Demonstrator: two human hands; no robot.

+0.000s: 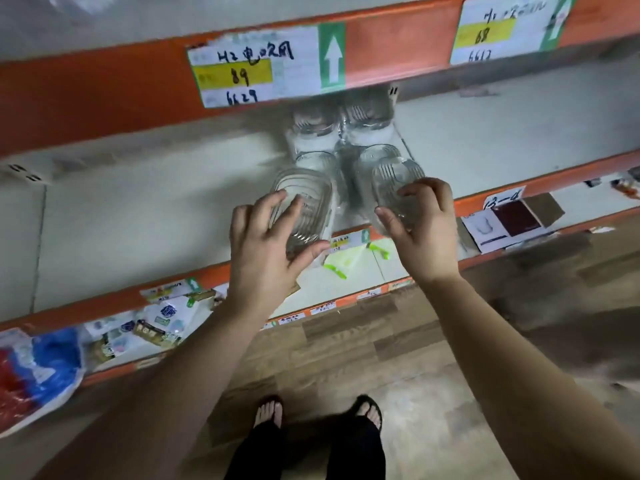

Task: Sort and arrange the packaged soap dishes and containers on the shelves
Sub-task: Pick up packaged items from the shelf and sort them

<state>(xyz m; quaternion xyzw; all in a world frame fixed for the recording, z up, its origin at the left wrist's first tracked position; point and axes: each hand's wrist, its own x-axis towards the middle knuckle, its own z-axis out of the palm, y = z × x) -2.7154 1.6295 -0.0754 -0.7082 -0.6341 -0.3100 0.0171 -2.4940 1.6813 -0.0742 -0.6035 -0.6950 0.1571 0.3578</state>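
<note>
Two rows of clear ribbed soap dishes in plastic wrap run from the front to the back of the middle shelf (138, 216). My left hand (266, 251) grips the front dish of the left row (304, 202), fingers on top and thumb below. My right hand (422, 226) grips the front dish of the right row (394, 181) in the same way. Behind them stand more wrapped dishes (367, 119), partly hidden under the upper shelf's orange edge (398, 46).
White price labels (256, 69) hang on the upper orange rail. The shelf below holds a green-clipped packet (346, 259), small packaged goods (162, 320), a red and blue bag (34, 372) and boxes (512, 216). My sandalled feet (318, 410) stand on wood-pattern floor.
</note>
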